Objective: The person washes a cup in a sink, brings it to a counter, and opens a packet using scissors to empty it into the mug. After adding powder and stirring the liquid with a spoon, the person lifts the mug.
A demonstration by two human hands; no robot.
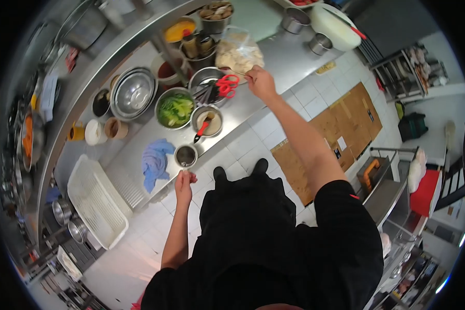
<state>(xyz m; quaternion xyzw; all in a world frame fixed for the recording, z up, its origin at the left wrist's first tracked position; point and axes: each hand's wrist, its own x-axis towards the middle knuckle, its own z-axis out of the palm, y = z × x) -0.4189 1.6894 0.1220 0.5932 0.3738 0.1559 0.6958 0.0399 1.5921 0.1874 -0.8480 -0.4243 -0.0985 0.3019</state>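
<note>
My left hand (pixel 184 187) is closed at the near side of a small metal pot (pixel 186 155) with dark liquid in it, at the counter's front edge. The hand hides any handle. My right hand (pixel 261 82) reaches out over the counter, its fingers closed on a thin-handled utensil (pixel 236 73), perhaps a spoon. The utensil's far end lies by a clear plastic bag (pixel 239 55) of pale pieces. Red-handled scissors (pixel 227 86) stand in a metal container left of that hand. Between my hands is a bowl (pixel 212 129) with a red-handled brush or spatula (pixel 205 127).
A bowl of green leaves (pixel 175 109), stacked steel bowls (pixel 134 93) and a blue cloth (pixel 156 161) sit on the steel counter (pixel 284 57). A white plastic basket (pixel 97 201) is at the left. An overhead shelf rail (pixel 108 54) crosses above the counter. Cardboard (pixel 341 134) covers floor tiles.
</note>
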